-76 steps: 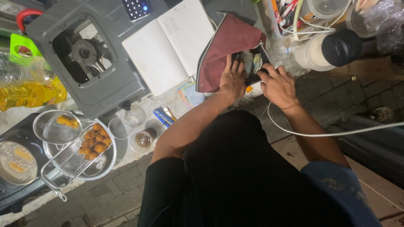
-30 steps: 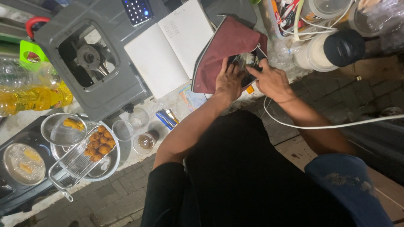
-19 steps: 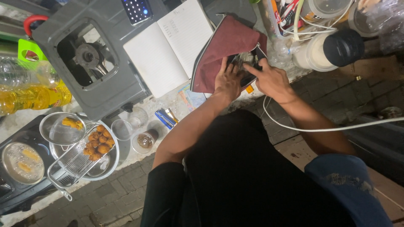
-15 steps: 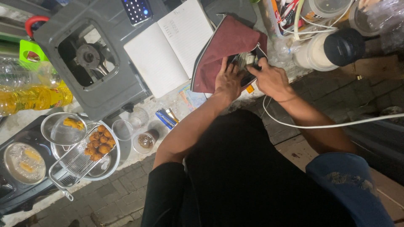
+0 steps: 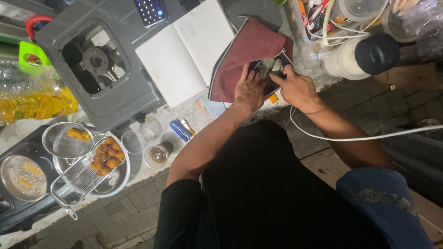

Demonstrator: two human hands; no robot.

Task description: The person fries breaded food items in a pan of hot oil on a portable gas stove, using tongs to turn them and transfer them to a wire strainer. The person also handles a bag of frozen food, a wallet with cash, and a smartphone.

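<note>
The left hand (image 5: 249, 90) lies spread, fingers flat against the mouth of a maroon pouch (image 5: 244, 57) that rests on the desk (image 5: 184, 113) beside an open notebook (image 5: 187, 48). The right hand (image 5: 295, 87) has its fingers curled into the pouch's opening, pinching something dark inside that is too blurred to identify. A white cable (image 5: 350, 137) runs beneath the right wrist. Further left, fried pieces sit in a wire basket (image 5: 87, 173).
</note>
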